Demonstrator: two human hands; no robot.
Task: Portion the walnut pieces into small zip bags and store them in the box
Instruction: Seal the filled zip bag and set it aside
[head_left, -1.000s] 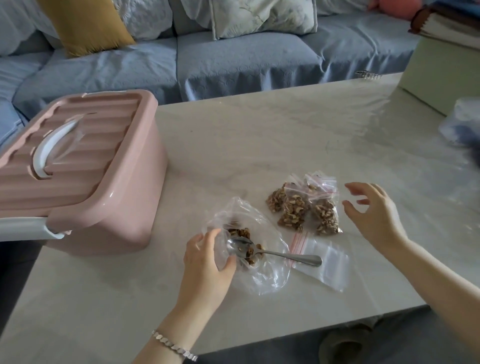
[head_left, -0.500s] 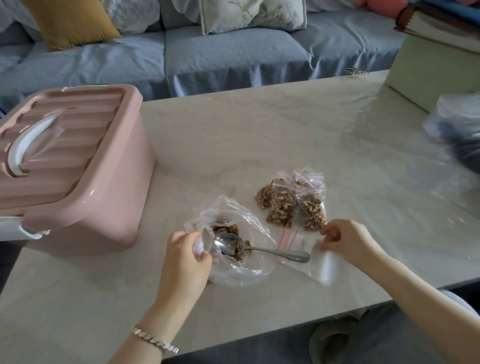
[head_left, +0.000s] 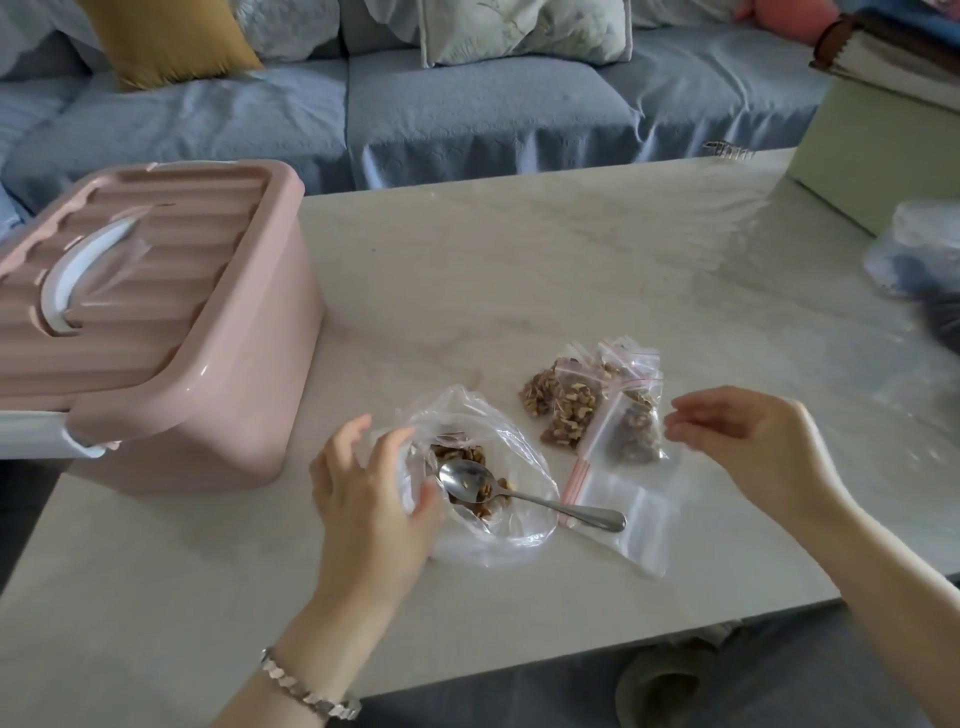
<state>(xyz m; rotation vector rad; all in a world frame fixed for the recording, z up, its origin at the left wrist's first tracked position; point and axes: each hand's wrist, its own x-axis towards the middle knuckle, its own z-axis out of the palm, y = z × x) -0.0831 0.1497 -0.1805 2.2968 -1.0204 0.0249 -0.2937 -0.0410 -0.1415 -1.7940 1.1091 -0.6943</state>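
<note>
A large clear bag (head_left: 498, 525) lies on the pale table (head_left: 519, 270) with loose walnut pieces (head_left: 457, 454) inside. A metal spoon (head_left: 519, 500) rests with its bowl in that bag and its handle across an empty small zip bag (head_left: 628, 519). Behind them lie three filled small zip bags (head_left: 571, 410). The pink box (head_left: 208, 415), lid shut, stands at the left. My left hand (head_left: 369, 499) touches the big bag's left rim with relaxed, spread fingers. My right hand (head_left: 753, 441) hovers just right of the filled bags, fingers loosely curved, holding nothing.
A pale green box (head_left: 872, 156) with books on top stands at the back right. A crumpled plastic bag (head_left: 924, 254) lies at the right edge. A blue sofa (head_left: 467, 114) runs along the table's far side. The table's near edge is close below my arms.
My right hand dropped onto the empty zip bag half a second ago, then lifted up and to the right with nothing in it. My left hand's fingers loosened on the big bag's rim.
</note>
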